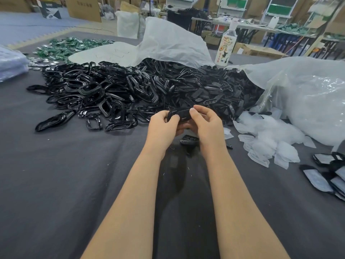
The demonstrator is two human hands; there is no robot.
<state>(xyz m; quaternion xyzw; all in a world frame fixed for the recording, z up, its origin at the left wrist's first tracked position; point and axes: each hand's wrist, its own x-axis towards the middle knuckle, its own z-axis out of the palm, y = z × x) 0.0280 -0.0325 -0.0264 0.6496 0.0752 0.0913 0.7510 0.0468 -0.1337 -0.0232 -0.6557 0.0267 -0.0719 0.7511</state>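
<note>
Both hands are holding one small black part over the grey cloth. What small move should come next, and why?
Probably a firm squeeze with both thumbs to press the black part together. The left hand and right hand grip it from both ends, thumbs on top, fingers curled beneath, and it is held above the grey cloth, so nothing needs fetching first.

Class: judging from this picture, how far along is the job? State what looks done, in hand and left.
Done: a few bagged pieces lie at the right edge. In hand: the left hand and right hand hold one black shell. Left: the big pile of black parts and loose clear bags.
</note>
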